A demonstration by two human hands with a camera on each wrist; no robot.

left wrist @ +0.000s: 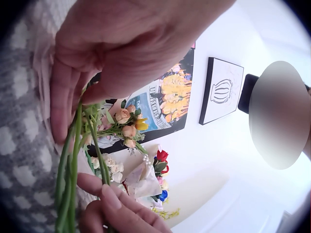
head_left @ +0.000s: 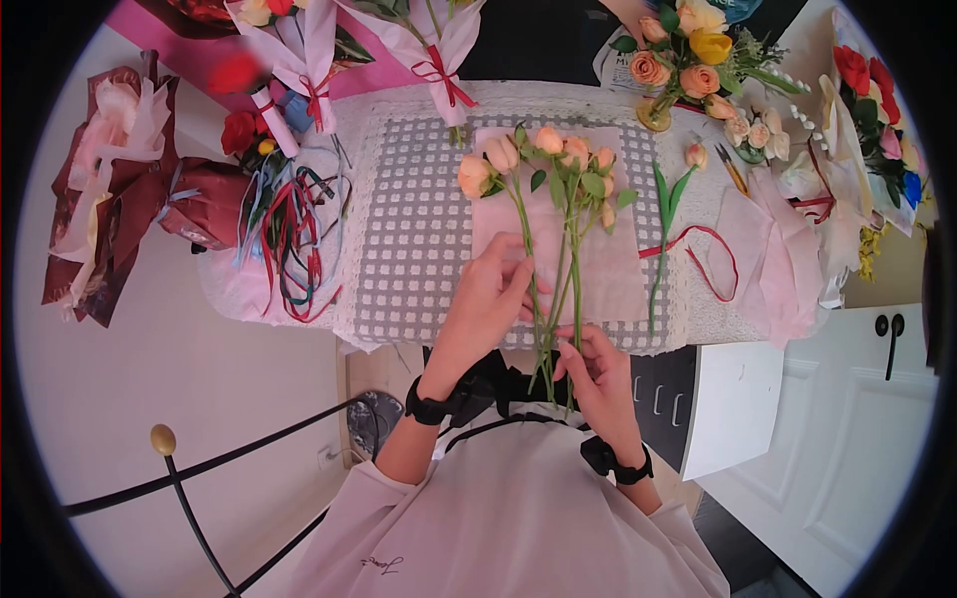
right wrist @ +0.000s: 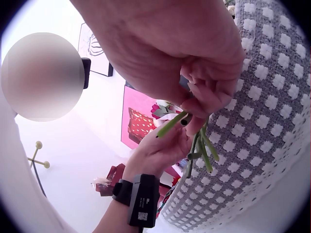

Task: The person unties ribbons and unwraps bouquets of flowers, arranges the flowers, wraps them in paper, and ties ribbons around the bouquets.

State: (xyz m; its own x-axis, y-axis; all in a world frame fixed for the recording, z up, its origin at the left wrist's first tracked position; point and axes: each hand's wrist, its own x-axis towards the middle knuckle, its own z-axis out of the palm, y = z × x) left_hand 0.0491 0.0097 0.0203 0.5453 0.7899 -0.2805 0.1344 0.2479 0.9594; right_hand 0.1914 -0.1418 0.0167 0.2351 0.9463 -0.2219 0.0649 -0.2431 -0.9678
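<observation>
A bunch of peach roses (head_left: 548, 142) lies with its blooms away from the body, over a sheet of pale pink wrapping paper (head_left: 618, 284). My left hand (head_left: 490, 296) grips the long green stems (left wrist: 73, 165) about halfway down, thumb against curled fingers. Lower down, near the cut ends, my right hand (head_left: 596, 377) pinches some stems between thumb and fingers. In the right wrist view several cut stem ends (right wrist: 206, 153) stick out past the fingers at uneven lengths. Leaves and blooms are hidden behind the hands there.
A grey-and-white checked cloth (head_left: 409, 249) covers the table. To the right lie a single peach tulip (head_left: 663, 214), red ribbon (head_left: 733, 264) and a pencil-like tool (head_left: 733, 169). Tangled ribbons (head_left: 299, 234) lie left; a rose vase (head_left: 653, 112) stands at the back.
</observation>
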